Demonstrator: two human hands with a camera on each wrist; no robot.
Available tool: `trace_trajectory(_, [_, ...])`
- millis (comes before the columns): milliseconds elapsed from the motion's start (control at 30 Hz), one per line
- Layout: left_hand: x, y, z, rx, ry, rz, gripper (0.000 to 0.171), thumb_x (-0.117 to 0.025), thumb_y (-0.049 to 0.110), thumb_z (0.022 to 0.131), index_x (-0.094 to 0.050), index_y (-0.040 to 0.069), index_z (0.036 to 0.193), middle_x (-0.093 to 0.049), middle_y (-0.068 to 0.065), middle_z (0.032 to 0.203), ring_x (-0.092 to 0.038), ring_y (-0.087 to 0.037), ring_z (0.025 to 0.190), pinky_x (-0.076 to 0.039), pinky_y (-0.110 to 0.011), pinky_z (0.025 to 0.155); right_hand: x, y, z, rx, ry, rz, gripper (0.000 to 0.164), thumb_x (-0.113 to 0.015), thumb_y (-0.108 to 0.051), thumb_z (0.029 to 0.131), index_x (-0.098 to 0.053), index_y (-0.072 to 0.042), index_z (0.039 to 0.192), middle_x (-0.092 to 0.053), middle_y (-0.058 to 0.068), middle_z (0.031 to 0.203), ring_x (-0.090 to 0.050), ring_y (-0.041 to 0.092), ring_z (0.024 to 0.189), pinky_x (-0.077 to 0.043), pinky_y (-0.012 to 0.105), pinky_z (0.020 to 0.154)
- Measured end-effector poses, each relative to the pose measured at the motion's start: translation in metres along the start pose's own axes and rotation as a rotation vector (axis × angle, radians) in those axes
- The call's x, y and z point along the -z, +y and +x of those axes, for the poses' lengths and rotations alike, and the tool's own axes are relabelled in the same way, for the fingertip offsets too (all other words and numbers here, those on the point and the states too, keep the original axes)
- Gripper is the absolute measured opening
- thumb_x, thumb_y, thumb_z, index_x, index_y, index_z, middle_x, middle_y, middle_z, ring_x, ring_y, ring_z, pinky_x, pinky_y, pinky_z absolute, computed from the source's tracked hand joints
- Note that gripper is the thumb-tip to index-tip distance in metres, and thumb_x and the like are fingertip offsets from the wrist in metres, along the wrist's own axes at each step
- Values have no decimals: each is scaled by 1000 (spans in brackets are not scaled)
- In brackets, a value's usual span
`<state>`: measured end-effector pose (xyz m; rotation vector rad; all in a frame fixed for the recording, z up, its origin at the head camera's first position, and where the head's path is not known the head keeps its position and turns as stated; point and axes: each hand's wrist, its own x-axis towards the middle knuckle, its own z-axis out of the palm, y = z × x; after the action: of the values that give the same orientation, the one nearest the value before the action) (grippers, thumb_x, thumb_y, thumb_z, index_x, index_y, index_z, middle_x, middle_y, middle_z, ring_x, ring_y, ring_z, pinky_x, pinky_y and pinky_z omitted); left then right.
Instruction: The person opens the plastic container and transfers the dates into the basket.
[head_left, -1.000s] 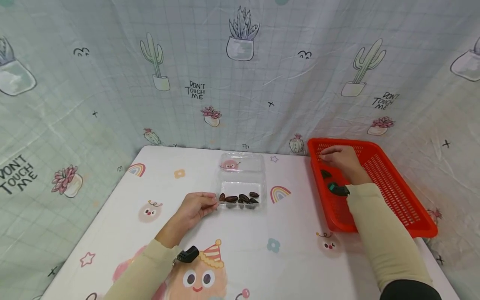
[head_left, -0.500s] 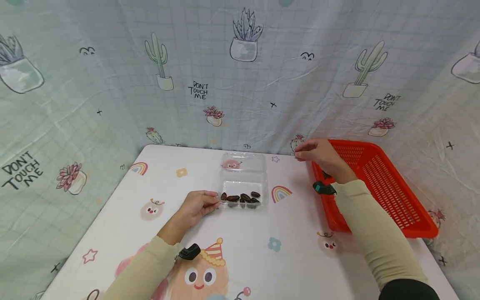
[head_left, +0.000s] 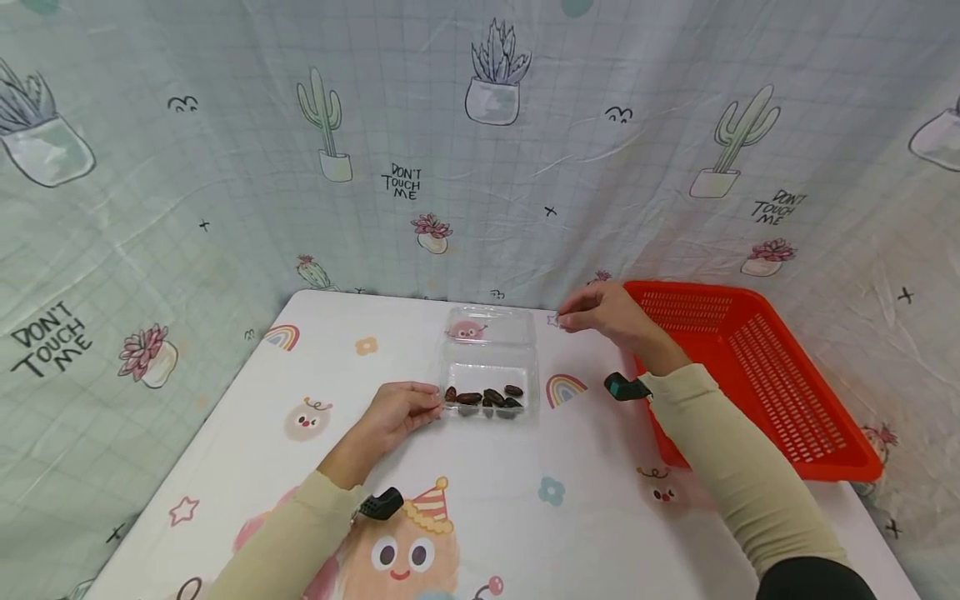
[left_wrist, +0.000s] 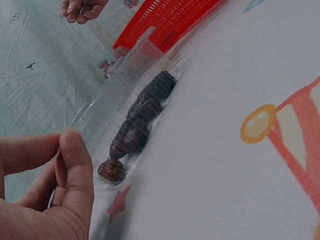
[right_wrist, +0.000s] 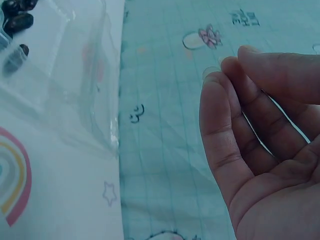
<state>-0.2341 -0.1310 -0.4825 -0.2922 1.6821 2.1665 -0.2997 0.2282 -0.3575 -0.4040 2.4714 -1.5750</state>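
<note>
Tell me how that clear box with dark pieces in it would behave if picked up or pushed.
The clear box looks thin-walled, so it's probably light and flexes when squeezed. Its lid is open on the far side, so it may flap when lifted. The dark pieces lie along the near side, so a push might roll them.

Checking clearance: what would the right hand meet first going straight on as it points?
Likely the open clear lid; height is unclear, so the right hand may pass over it.
</note>
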Motion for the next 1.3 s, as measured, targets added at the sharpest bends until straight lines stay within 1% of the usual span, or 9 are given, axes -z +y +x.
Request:
trace_trajectory(167, [-1,2,0,0,11,1,37,-60,-10,95,-54,-19,131,-72,-5,85,-71,-12,76,-63,-24,74,-16,-6,5,4,-42,50,23,-74,-3,94,-71,10,112,-77,3,92,-73,26,89,-63,26,85])
trace_trajectory(333, [-1,1,1,-2,9,-3,38,-61,-10,95,-54,-20,131,-73,-7,87,-72,-12,76,-63,-24,75,-34,-7,11,0,-105,69,15,-76,-2,92,-75,4,106,-76,3,92,-72,24,88,-62,30,85])
trace_trajectory(600, [1,1,-1,0,23,-5,38,-60,-10,96,-54,-20,132,-73,-8,88,-71,-11,76,-63,-24,74,-67,-3,17,-10,-170,16,14,-76,-5,92,-77,-1,106,-76,9,98,-70,24,88,-62,35,88])
trace_trajectory(700, [-1,0,-1,2,20,-8,38,-60,-10,95,-54,-20,132,-73,-7,86,-71,-11,76,-63,-24,74,-83,5,19,-40,-185,-11,13,-78,-6,92,-78,-4,105,-76,5,96,-68,22,88,-61,41,90])
trace_trajectory(833, [-2,-2,0,2,10,-13,40,-61,-10,95,-53,-20,133,-73,-6,86,-72,-11,76,-63,-24,75,-106,18,22,-50,-209,-51,16,-78,-6,91,-77,-1,107,-76,5,97,-67,18,89,-60,38,89])
trace_trajectory(933, [-2,-3,1,-3,9,-20,40,-62,-10,95,-52,-21,133,-73,-7,86,-72,-11,76,-63,-24,75,-124,28,25,-24,-229,-92,20,-78,-3,90,-76,3,109,-77,7,97,-67,16,86,-59,30,81])
trace_trajectory(1000, [-2,-3,2,-8,8,-23,40,-61,-10,95,-52,-21,132,-73,-6,85,-72,-11,76,-63,-24,74,-135,33,28,-10,-239,-120,19,-78,0,88,-76,4,107,-77,8,94,-67,15,83,-58,27,76])
trace_trajectory(1133, [-3,-3,2,-13,9,-32,40,-61,-10,95,-52,-21,132,-73,-6,83,-72,-11,75,-63,-24,73,-151,40,34,8,-251,-176,16,-80,2,85,-77,3,100,-76,8,88,-65,12,78,-55,24,70])
trace_trajectory(1300, [-1,-4,1,-6,31,-39,37,-61,-10,95,-54,-20,130,-73,-6,83,-72,-11,75,-63,-24,73,-165,46,40,-29,-288,-224,17,-80,4,81,-79,-3,96,-77,5,86,-65,11,77,-54,22,72])
